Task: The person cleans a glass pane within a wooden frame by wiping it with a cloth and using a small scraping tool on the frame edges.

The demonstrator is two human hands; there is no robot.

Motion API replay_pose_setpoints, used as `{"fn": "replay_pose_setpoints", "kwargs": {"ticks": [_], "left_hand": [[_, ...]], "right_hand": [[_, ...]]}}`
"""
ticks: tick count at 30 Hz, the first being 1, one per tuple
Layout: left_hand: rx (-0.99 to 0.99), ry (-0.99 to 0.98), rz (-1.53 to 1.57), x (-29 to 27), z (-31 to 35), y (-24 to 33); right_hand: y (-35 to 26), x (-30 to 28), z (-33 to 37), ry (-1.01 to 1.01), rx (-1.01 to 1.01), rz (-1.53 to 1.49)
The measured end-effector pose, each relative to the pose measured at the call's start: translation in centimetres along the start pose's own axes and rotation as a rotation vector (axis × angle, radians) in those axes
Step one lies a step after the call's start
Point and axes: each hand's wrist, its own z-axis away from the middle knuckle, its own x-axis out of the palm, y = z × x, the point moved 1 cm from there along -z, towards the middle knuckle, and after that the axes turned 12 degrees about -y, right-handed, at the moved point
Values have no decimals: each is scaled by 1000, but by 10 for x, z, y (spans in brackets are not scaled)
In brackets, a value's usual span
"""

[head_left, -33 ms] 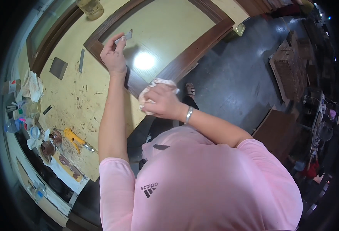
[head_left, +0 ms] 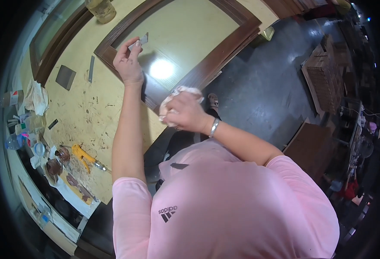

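Observation:
My left hand [head_left: 128, 64] pinches a small flat grey piece [head_left: 144, 39] with a darker tip, its exact kind unclear. That hand is over the left side of a brown wood-framed panel [head_left: 250, 26] with a pale, shiny middle. A crumpled whitish rag [head_left: 189, 91] is bunched under my right hand [head_left: 184, 113], at the frame's near corner. The fingers curl over the cloth, which covers part of the wood there.
The panel lies on a stained yellowish worktable [head_left: 84, 123]. On the table are a yellow air blow gun [head_left: 82, 154], a dark square sheet [head_left: 65, 77], a thin grey strip [head_left: 91, 68] and a jar of liquid [head_left: 101, 11]. Cardboard [head_left: 324, 77] stands on the floor at right.
My right hand and the rag have shifted slightly right along the frame's near edge. My left hand has hardly moved and keeps the grey piece.

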Motion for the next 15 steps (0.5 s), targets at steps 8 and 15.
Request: {"fn": "replay_pose_setpoints", "kwargs": {"ticks": [8, 15], "left_hand": [[-47, -90, 25, 24, -8, -6], [-29, -138, -48, 19, -4, -7]], "right_hand": [[30, -43, 6, 74, 162, -113], [47, -71, 19, 196, 307, -77]]}}
